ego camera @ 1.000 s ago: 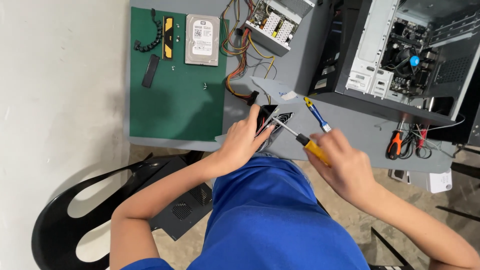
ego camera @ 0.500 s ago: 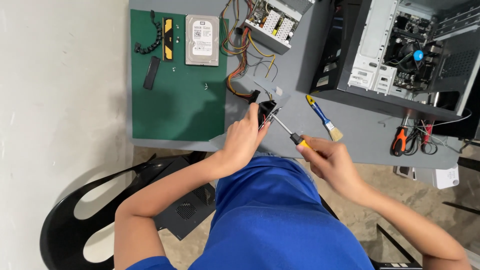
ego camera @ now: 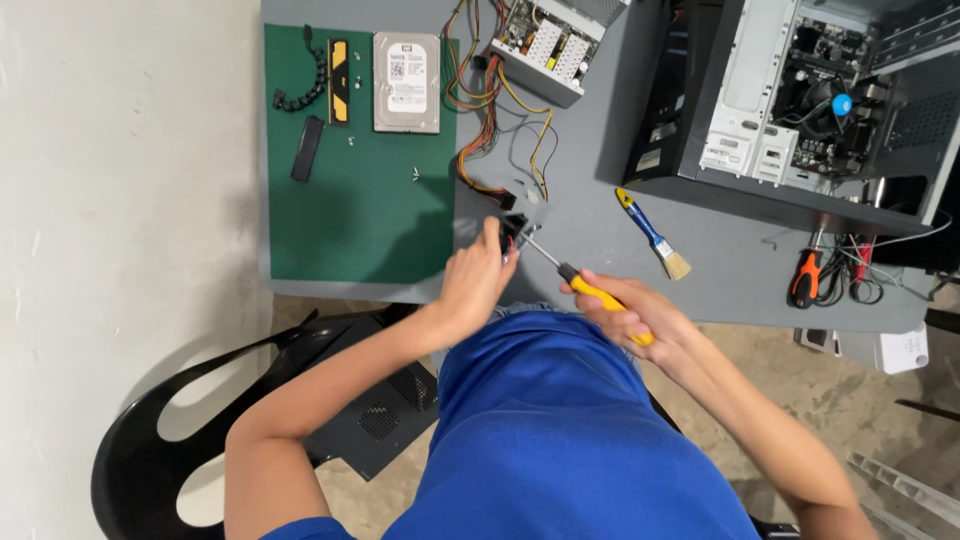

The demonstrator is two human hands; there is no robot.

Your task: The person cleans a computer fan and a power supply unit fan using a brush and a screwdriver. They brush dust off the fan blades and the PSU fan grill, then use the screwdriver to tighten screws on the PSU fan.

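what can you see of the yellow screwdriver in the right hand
The screwdriver has a yellow handle with a black collar and a thin bare metal shaft. It lies slanted, handle low toward the person, tip up and to the left. The right hand wraps the handle, hiding most of it. The tip reaches a small dark part that the left hand holds at the edge of the grey table. The tip's shape is too small to tell.

Bright blue short-sleeved shirt, bare forearms
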